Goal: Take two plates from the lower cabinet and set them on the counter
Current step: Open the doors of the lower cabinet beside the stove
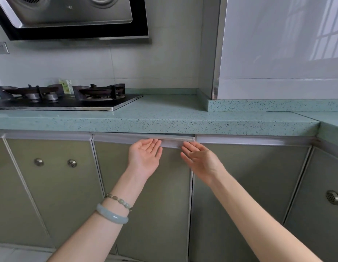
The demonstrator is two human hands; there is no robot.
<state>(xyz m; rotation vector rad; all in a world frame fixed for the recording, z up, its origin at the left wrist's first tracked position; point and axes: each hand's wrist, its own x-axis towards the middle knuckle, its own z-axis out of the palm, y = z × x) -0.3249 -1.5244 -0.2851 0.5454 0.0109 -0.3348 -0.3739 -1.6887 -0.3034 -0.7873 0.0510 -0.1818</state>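
Note:
A grey-green lower cabinet door (145, 205) sits under the speckled teal counter (164, 118). Its top edge has swung slightly out from the frame on the right side. My left hand (145, 156), palm up and fingers apart, touches the silver handle strip (172, 141) along the door's top. My right hand (200, 159) is beside it, fingers extended, fingertips at the same strip. Both hands hold nothing. No plates are visible; the cabinet's inside is hidden behind the door.
A black gas hob (66, 99) with two burners sits on the counter at left, under a range hood (73, 16). Neighbouring cabinet doors (50, 186) (249, 195) are closed. A raised counter ledge (274, 105) and white wall stand at right.

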